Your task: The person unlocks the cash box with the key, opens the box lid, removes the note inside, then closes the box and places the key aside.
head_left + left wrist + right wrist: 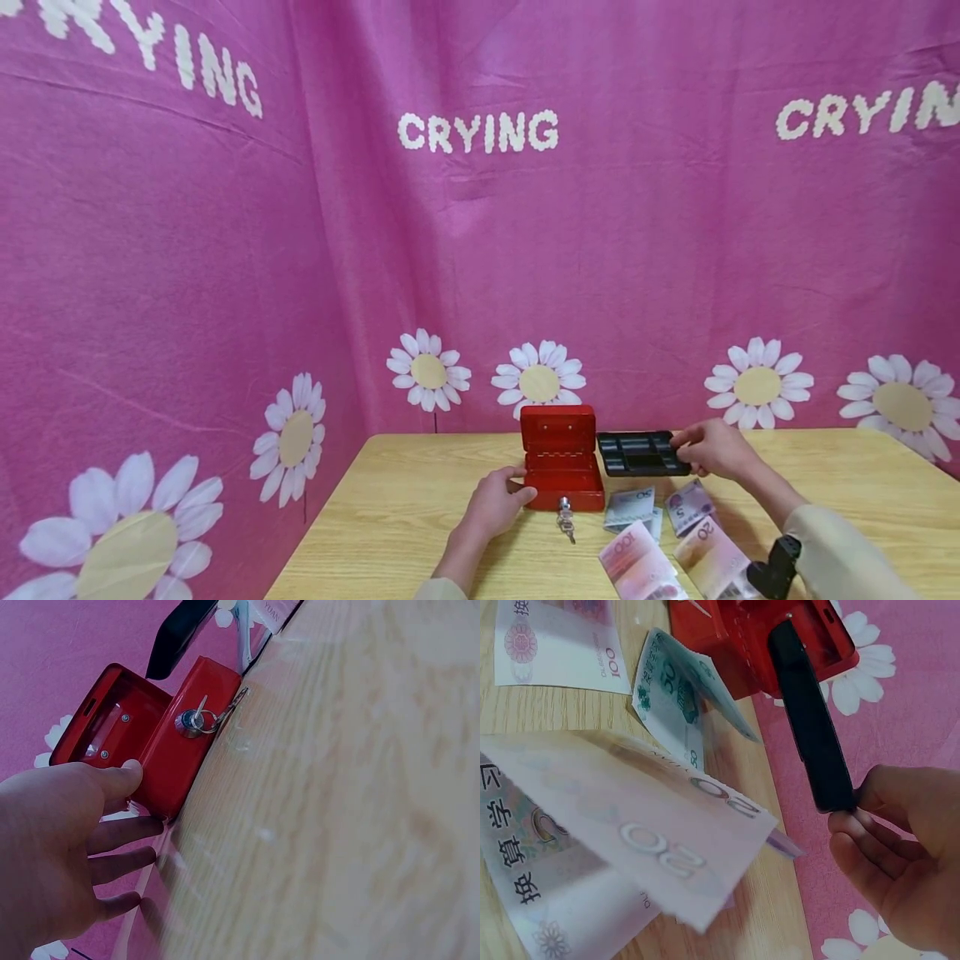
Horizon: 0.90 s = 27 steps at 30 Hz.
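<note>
A red cash box [587, 502] stands on the table with its lid [557, 432] raised. My left hand [491, 504] rests against the box's left side. In the left wrist view its thumb touches the box's left edge and the other fingers are spread out beside it. Keys [567, 525] on a ring hang from the lock at the front. My right hand [718, 450] pinches the right end of a black compartment tray [617, 442] between thumb and fingers. The tray is held up to the right of the box, and no contents show in it.
Several folded paper banknotes lie right of the box and nearer me: a green 50 [630, 505], a pink 100 [637, 562], a 20 [708, 550] and a purple 5 [688, 507]. A pink curtain [637, 250] with daisies hangs behind the wooden table [420, 475].
</note>
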Each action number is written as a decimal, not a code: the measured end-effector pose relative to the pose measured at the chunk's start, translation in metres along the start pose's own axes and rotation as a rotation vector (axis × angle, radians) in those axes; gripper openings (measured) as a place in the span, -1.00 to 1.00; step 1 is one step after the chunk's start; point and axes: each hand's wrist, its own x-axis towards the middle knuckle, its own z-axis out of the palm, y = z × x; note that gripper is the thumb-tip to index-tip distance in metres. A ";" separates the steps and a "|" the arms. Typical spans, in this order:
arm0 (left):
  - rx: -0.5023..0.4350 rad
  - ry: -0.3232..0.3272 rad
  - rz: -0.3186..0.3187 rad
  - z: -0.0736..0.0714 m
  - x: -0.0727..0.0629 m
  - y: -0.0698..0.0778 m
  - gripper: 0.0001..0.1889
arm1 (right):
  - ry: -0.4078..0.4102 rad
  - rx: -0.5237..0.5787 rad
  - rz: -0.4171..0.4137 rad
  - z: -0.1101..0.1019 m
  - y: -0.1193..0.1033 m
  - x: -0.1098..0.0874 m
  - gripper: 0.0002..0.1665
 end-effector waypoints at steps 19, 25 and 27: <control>-0.006 -0.006 0.016 -0.001 0.000 0.000 -0.59 | -0.046 0.077 -0.042 0.015 -0.015 -0.005 -0.67; -0.002 -0.010 -0.002 0.000 0.000 -0.001 -0.58 | -0.042 0.092 -0.080 0.024 -0.024 -0.005 -0.68; 0.001 -0.007 0.003 0.000 0.000 -0.001 -0.58 | -0.042 0.095 -0.095 0.027 -0.027 -0.005 -0.67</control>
